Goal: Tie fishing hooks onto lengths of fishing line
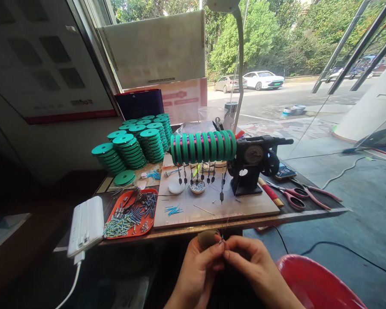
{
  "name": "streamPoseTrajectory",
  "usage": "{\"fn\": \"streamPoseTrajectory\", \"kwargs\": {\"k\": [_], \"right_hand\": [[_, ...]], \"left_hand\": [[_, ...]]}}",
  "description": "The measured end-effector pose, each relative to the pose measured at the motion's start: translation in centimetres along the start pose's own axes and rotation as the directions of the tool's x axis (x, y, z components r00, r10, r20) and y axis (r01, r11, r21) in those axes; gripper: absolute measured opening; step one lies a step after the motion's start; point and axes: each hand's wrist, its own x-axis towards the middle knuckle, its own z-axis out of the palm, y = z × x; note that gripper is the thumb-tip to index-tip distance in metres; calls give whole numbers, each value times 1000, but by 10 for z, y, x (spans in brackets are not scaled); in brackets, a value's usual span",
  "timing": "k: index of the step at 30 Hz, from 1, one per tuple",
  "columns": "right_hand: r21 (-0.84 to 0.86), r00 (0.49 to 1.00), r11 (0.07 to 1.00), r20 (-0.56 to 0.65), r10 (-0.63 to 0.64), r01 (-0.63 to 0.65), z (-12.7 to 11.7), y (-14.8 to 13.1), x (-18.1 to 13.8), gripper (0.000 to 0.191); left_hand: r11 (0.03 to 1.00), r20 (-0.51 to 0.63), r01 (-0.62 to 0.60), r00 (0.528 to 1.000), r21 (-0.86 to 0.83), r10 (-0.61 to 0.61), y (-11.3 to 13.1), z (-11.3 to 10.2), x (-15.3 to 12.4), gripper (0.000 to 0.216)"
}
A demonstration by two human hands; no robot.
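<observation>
Below the table's front edge, my left hand (199, 266) and my right hand (254, 264) meet, fingertips pinched together. A small shiny metal piece (221, 241) shows between my left thumb and forefinger; its kind is too small to tell. My right thumb and forefinger close beside it on the lower end of a thin line (225, 223). This line runs up toward a row of green spools (203, 146) mounted on a black winding machine (249, 161). Several small dark weights (221, 196) hang beneath the spools. A dark olive cloth-like cover (207, 239) sits on a left finger.
A pale board (180, 219) bears blue tubes (173, 210) and a bead bowl (197, 187). At left are an orange tray (154, 214), stacked green spools (125, 150) and a white power bank (86, 225). Scissors (294, 197) and pliers (320, 189) lie right; a red stool-like surface (315, 281) is below.
</observation>
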Motion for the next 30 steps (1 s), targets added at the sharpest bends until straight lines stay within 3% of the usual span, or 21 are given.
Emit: {"fn": "streamPoseTrajectory", "kwargs": {"k": [3,6,9,13,19,24,30], "right_hand": [[-159,997,986,-59,-51,41,-11,-2,6,21],[-435,949,872,-108,-296,223,-25,-5,16,18],[-638,850,664,-29,-526,390,-34,-10,27,18],[-698,778,521,84,-623,492,-35,-17,34,18],[-696,760,507,85,-645,508,-35,-19,33,19],[-688,779,532,77,-622,493,-35,-16,32,18],[-674,801,559,81,-594,483,-33,-13,32,17]], "left_hand": [[996,-44,-46,998,80,50,-1,-2,1,18],[981,-85,-68,993,184,85,-1,-3,2,17],[967,-60,-69,994,244,86,1,-2,2,14],[968,-3,-47,999,247,50,7,2,1,9],[949,17,-57,998,310,54,8,3,7,16],[939,117,-133,988,319,100,8,1,11,12],[935,93,-132,990,329,107,16,-2,12,12]]}}
